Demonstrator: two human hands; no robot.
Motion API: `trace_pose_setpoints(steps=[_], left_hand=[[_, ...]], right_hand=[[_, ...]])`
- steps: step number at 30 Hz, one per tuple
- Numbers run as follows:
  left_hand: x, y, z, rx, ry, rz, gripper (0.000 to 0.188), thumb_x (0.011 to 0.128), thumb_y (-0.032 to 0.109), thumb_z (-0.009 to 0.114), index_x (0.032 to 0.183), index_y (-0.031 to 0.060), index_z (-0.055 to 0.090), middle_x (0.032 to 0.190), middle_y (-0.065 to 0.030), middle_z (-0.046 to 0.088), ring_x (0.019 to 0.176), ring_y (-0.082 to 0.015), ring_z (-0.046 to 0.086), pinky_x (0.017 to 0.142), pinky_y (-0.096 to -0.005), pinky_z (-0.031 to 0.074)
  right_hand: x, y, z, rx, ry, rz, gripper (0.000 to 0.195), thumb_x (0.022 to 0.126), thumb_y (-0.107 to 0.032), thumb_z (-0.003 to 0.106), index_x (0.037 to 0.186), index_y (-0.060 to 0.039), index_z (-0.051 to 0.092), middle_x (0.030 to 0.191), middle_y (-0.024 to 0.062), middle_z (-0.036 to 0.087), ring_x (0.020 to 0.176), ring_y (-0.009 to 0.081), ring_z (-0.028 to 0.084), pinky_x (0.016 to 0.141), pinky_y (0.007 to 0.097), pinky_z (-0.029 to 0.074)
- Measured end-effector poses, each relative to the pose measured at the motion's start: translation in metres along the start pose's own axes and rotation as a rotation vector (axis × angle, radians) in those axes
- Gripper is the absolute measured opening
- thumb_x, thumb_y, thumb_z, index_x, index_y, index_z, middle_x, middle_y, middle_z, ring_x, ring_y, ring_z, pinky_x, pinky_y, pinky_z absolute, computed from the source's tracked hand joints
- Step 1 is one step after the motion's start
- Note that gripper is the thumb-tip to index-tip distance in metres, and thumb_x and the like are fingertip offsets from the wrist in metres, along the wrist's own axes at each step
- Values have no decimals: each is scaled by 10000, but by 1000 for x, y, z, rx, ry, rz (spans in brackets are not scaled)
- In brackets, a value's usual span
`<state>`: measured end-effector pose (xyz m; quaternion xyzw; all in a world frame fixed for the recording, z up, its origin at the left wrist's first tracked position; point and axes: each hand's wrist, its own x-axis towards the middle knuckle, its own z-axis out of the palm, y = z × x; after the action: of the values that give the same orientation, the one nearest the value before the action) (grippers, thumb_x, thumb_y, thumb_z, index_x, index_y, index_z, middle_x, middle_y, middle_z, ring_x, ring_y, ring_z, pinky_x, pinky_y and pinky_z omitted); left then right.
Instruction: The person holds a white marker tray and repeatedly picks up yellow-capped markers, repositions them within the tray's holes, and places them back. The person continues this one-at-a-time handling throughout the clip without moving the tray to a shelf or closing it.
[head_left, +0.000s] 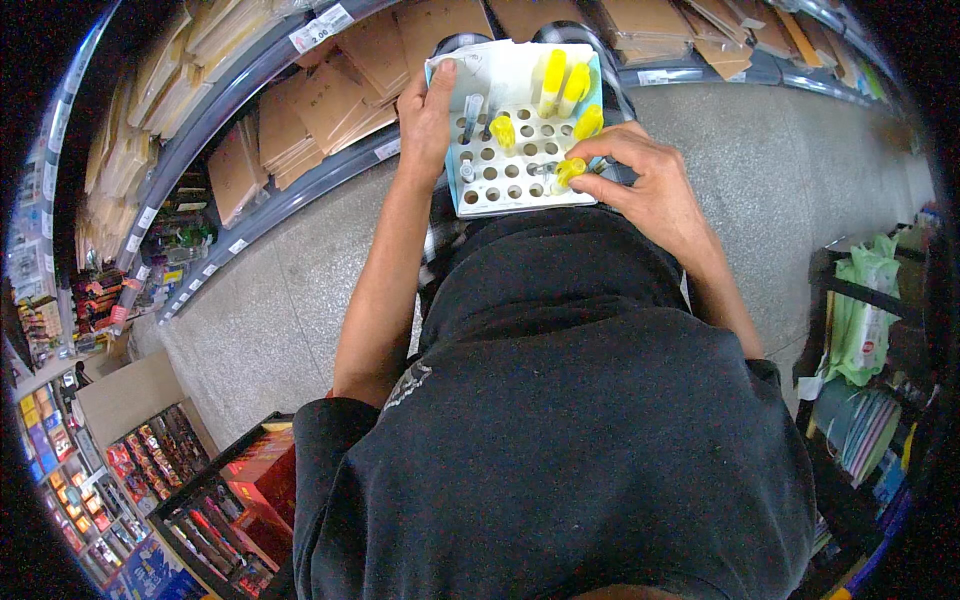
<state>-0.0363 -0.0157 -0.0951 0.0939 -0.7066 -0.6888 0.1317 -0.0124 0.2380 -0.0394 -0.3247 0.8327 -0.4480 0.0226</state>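
A small cardboard display box (487, 71) with rows of round holes rests on my lap. My left hand (426, 120) grips its left side, thumb over the raised back panel. My right hand (645, 165) pinches a yellow-capped pen (568, 175) at the front right of the holes; its lower end is hard to make out. Two tall yellow highlighter-like pens (553, 79) stand at the back right, and another yellow pen (589, 122) is just beyond my right fingers. One yellow-capped pen (502, 133) sits mid-box. Clear-capped pens (472, 116) stand on the left.
Ahead and to the left, shelves (330, 161) hold stacks of brown paper envelopes (300, 135). Grey speckled floor (285, 277) runs around me. Boxes of pens (217, 540) lie at lower left. At right, a dark rack (847, 289) carries a green plastic bag (862, 322).
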Motion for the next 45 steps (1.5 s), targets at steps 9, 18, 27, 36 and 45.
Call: trace_pose_setpoints(steps=[9,18,27,36,45], left_hand=[[5,-10,-4,29,-3,14,486,943,461,535,1051,0,645,946,-82,663,851,-145,587,797,-297,469],[4,-8,-3,20,10,31,450,945,433,545,1044,6,649,932,-67,658,825,-130,582,773,-283,472],[2,-4,0,-31,3,-16,448,941,429,555,1055,6,650,964,-57,658,852,-127,580,789,-284,467],[4,-8,-3,-19,-13,6,462,945,440,544,1057,4,647,960,-64,659,858,-132,583,801,-285,464],[2,-5,-2,-7,-11,-12,492,935,468,549,1061,2,642,971,-71,655,878,-142,581,816,-295,463]], right_hand=[[0,-3,0,-34,13,-39,232,783,-195,738,967,-61,695,924,81,688,926,246,621,847,369,495],[1,-13,-18,-7,229,-51,238,768,-132,754,985,-55,695,953,79,686,921,204,635,830,319,500],[1,-7,-20,-50,246,-42,249,769,-153,753,992,-54,702,956,88,689,916,211,636,827,323,501],[3,-5,-21,-52,175,-95,241,755,-147,759,966,-44,705,938,96,700,910,222,634,819,334,503],[0,-3,-22,-74,171,-65,245,751,-151,760,966,-46,707,941,95,698,924,224,630,830,338,502]])
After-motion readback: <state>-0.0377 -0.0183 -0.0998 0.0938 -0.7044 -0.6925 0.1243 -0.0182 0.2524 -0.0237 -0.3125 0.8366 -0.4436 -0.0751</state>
